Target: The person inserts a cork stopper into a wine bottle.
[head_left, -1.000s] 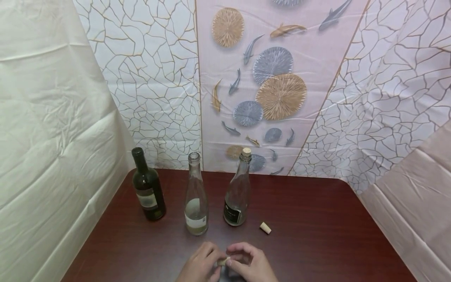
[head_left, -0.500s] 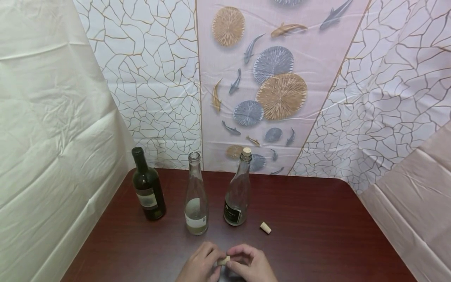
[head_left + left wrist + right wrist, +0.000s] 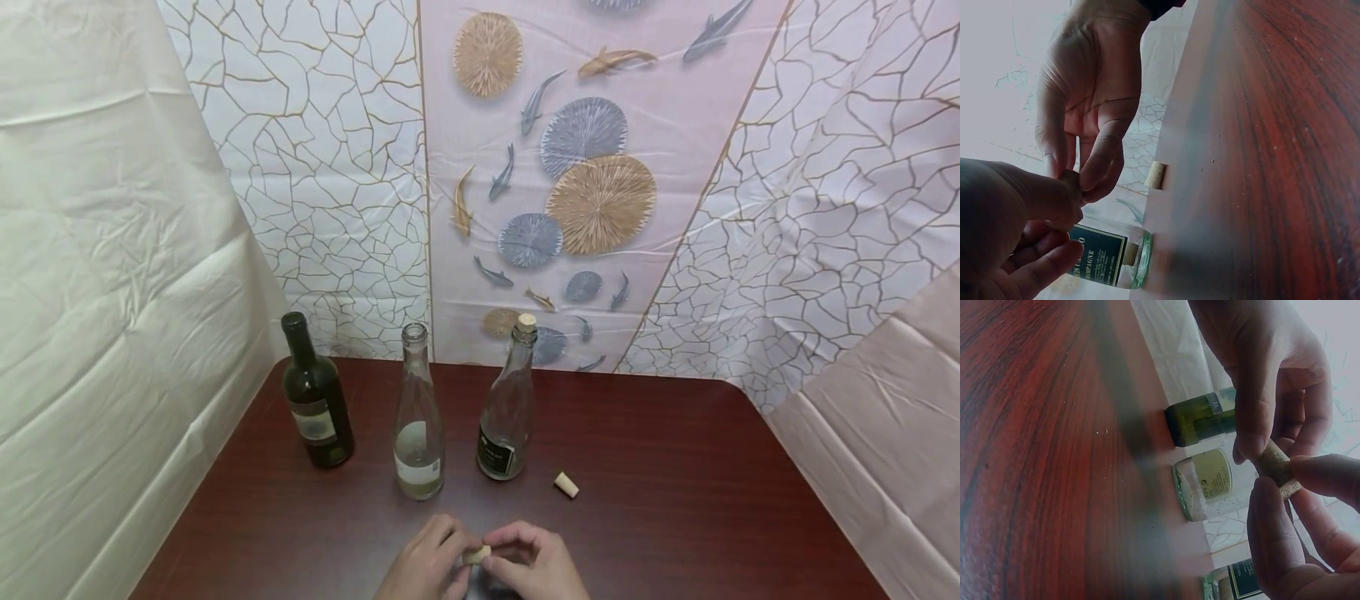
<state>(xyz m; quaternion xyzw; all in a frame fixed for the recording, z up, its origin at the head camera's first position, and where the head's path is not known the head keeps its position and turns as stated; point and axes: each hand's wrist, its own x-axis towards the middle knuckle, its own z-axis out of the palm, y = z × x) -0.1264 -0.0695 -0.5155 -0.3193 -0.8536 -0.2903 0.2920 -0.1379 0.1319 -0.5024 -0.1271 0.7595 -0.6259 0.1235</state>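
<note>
head view — clear, evenly lit | wrist views — dim, hazy, backdrop washed out

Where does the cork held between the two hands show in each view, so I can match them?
Head: cork at bottom centre.
Left wrist: left of centre, slightly below mid-height, partly hidden.
Right wrist: right of centre, near mid-height.
Shared landmark: the dark-labelled bottle, low in both wrist views.

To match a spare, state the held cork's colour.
The held cork is speckled tan, shown best in the right wrist view.
</note>
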